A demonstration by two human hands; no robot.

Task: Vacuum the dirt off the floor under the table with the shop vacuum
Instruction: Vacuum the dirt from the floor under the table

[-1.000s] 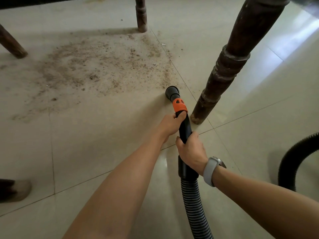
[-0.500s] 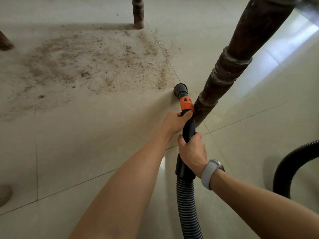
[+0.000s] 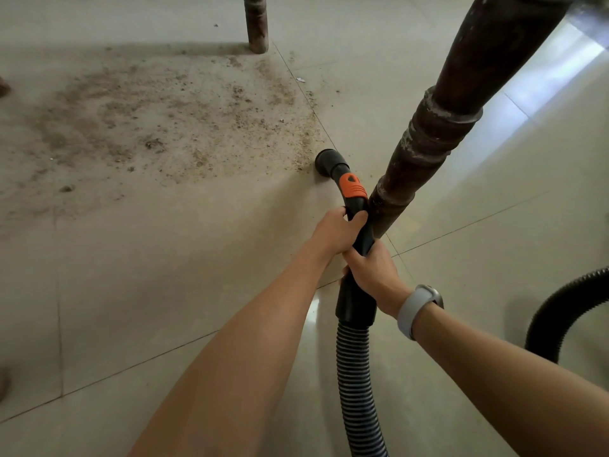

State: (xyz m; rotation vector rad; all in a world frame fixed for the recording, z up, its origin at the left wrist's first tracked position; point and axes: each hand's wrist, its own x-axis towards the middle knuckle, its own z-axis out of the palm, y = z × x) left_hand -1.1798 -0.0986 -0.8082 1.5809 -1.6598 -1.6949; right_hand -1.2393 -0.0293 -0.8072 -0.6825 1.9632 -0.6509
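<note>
A black vacuum wand with an orange collar (image 3: 353,187) points forward and down, its round nozzle (image 3: 326,161) at the right edge of a wide patch of brown dirt (image 3: 171,127) on the pale tiled floor. My left hand (image 3: 336,230) grips the wand just below the orange collar. My right hand (image 3: 370,268) grips it lower, above the black cuff where the ribbed hose (image 3: 357,374) joins. A grey watch sits on my right wrist.
A thick dark turned table leg (image 3: 438,127) slants right beside the wand. A thinner leg (image 3: 257,24) stands at the far side of the dirt. A loop of black hose (image 3: 560,311) lies on the floor at the right.
The nozzle has moved forward and left, up to the dirt's right edge. My view has shifted closer, and the near table leg now stands right against the wand.
</note>
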